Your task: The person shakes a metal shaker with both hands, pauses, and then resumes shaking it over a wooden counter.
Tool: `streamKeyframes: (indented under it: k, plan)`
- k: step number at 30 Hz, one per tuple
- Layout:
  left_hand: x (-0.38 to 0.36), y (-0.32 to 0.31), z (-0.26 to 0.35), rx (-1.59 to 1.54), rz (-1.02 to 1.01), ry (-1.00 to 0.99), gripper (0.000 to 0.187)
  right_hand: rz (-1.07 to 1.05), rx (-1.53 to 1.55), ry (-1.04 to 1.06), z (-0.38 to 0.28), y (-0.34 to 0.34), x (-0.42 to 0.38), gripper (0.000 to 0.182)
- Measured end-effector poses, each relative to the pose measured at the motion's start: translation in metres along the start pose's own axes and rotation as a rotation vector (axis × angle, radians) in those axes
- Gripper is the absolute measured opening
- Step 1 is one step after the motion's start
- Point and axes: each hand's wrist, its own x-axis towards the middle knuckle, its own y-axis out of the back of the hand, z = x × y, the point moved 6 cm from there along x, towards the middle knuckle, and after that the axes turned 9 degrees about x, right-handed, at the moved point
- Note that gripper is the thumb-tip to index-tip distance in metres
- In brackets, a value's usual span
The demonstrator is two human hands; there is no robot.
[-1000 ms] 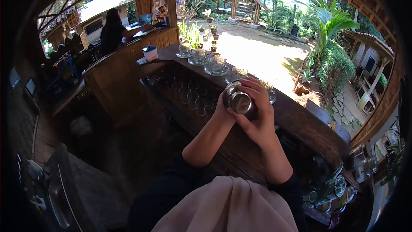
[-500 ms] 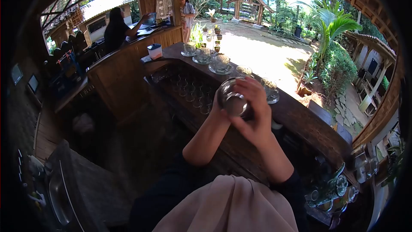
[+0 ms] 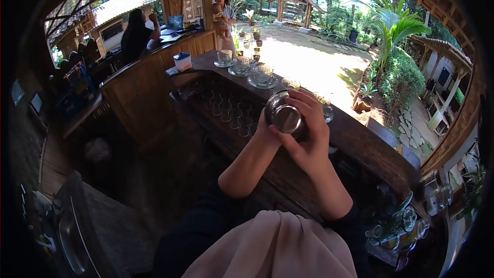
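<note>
A shiny round metal shaker [image 3: 286, 119] is held between my two hands above the counter, tilted so its narrower round end faces me. My right hand [image 3: 312, 133] wraps its right side, fingers over the top and thumb near the round end. My left hand [image 3: 266, 129] is closed against the left and far side, its fingers mostly hidden behind the metal. Just beyond my hands stand several clear glass cups on glass saucers, including one cup [image 3: 263, 75] on the wooden counter [image 3: 368, 152]. What is inside the shaker is hidden.
Rows of drinking glasses [image 3: 234, 118] fill a recessed shelf left of my arms. A blue-lidded container [image 3: 182, 61] stands at the counter's far end. Glass jugs [image 3: 406, 220] cluster at lower right. A sink [image 3: 69, 239] lies at left. Two people are beyond the counter.
The shaker, blurred before, is now sharper, with its round end turned more toward me. Both hands keep hold of it. The seated person's hand has moved from the laptop up toward the head.
</note>
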Motion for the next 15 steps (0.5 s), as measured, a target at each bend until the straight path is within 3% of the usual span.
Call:
streamKeyframes:
  k: [1,3,4,5,7,8,9,11,12,13,14,15]
  plan:
    - [0.009,-0.005,0.007,0.44,-0.041,-0.142,0.053,0.046,0.003,-0.062,-0.002,0.011,0.007,0.04]
    - [0.004,-0.032,-0.07,0.79,-0.061,0.132,0.054,-0.104,-0.002,0.111,-0.051,0.013,0.008,0.038]
    - [-0.003,-0.064,-0.116,0.905,-0.066,0.113,0.06,-0.045,-0.102,0.382,-0.077,0.005,-0.004,0.035]
    - [-0.007,-0.072,-0.116,1.115,-0.107,0.023,0.069,0.013,-0.203,0.654,-0.101,-0.004,-0.02,0.033]
    - [-0.015,-0.095,-0.148,1.314,-0.884,0.048,0.078,-0.26,-0.24,1.048,-0.129,-0.006,-0.048,0.029]
    - [-0.014,-0.097,-0.149,1.362,-0.975,0.046,0.08,-0.259,-0.251,1.045,-0.125,-0.007,-0.046,0.029]
    - [-0.017,-0.091,-0.139,1.356,-0.97,0.056,0.08,-0.124,-0.187,0.947,-0.115,-0.003,-0.038,0.027]
    - [-0.01,-0.051,-0.093,0.9,-0.208,0.099,0.076,0.035,-0.139,0.688,-0.07,-0.005,-0.032,0.026]
    - [-0.01,-0.053,-0.129,0.54,-0.235,0.476,0.058,-0.131,-0.133,0.468,-0.042,-0.001,-0.019,0.03]
    - [0.011,-0.002,-0.063,-0.233,-0.226,0.44,0.044,-0.101,-0.003,0.158,-0.011,-0.001,-0.004,0.039]
    - [0.021,0.008,-0.034,0.464,-0.077,0.01,0.042,0.026,-0.084,0.01,0.012,0.006,-0.003,0.048]
    - [0.02,-0.004,-0.01,1.145,0.08,-0.436,0.041,0.032,-0.096,0.003,0.006,0.011,-0.004,0.048]
